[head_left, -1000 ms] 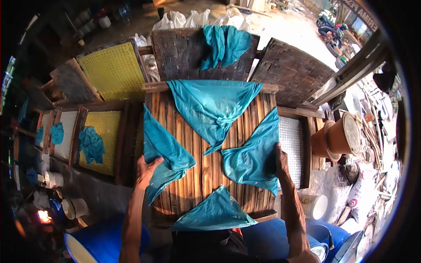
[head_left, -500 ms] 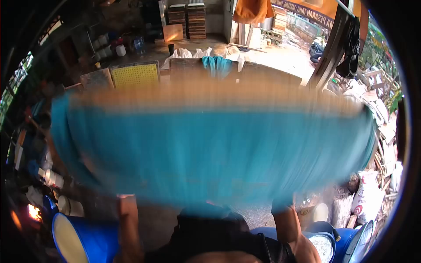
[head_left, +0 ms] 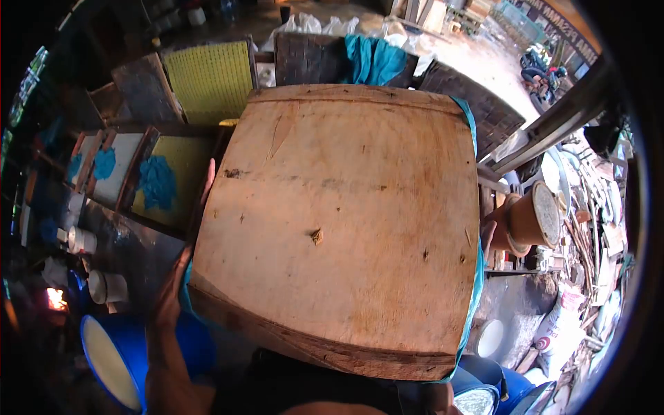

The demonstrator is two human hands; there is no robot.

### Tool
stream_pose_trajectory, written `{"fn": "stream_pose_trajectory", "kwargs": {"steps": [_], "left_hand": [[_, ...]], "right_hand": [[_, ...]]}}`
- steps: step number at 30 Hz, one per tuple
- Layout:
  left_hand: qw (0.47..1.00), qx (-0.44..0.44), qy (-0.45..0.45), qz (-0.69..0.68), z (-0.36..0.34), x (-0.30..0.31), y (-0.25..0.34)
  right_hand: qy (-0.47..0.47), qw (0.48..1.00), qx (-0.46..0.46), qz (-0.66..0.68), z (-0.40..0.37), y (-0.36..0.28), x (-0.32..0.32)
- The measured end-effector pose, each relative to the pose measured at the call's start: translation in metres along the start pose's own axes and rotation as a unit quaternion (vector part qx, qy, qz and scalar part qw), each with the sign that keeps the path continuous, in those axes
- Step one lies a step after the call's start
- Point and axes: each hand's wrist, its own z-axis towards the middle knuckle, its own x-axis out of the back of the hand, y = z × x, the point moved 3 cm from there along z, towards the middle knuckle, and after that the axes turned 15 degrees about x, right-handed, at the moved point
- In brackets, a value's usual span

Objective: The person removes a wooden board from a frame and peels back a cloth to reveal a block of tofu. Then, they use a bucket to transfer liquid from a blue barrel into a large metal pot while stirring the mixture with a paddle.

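- A blue barrel [head_left: 121, 360] with pale liquid stands at the near left, just below the person's left forearm. More blue tubs [head_left: 487, 394] sit at the near right.
- The left hand [head_left: 170, 294] is pressed to the near left edge of the board [head_left: 339, 221]. Its grip is closed on that edge, and its fingertips are hidden under the wood.
- A strip of teal cloth [head_left: 477, 277] peeks out along the board's right edge, and another bit shows beside the left hand.
- The board is a large, pale wooden slab with scratches and a small knot. It is held up close in front of the person, tilted with its near edge lowest, and fills the middle of the view.
- Only a sliver of the right hand [head_left: 487, 238] shows at the board's right edge, so I cannot tell how its grip stands.
- A small flame [head_left: 54, 299] burns at the left, near two white cups [head_left: 111, 287].
- A clay pot [head_left: 532, 218] lies on its side just right of the board.
- A yellow tray [head_left: 180, 187] left of the board holds a crumpled teal rag [head_left: 158, 183]. A white tray [head_left: 114, 173] further left holds another.
- Beyond the board, a second yellow tray [head_left: 211, 76] leans upright at the left.
- A dark woven panel [head_left: 308, 59] stands at the far middle, with a teal towel [head_left: 373, 59] draped over it.
- A motorbike [head_left: 539, 69] is parked at the far right.
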Motion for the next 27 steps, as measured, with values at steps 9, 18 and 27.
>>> {"fn": "stream_pose_trajectory", "kwargs": {"steps": [9, 18, 27], "left_hand": [[0.997, 0.010, -0.057, 0.057, 0.032, -0.033, -0.059], [0.994, 0.007, -0.072, 0.085, 0.072, -0.056, -0.106], [0.991, -0.002, -0.096, 0.093, 0.098, -0.079, -0.135]], "right_hand": [[-0.002, 0.997, -0.079, -0.010, 0.095, 0.069, -0.047], [-0.059, 0.991, -0.078, -0.093, 0.194, 0.179, -0.052], [-0.081, 0.970, -0.060, -0.220, 0.249, 0.244, 0.019]]}}
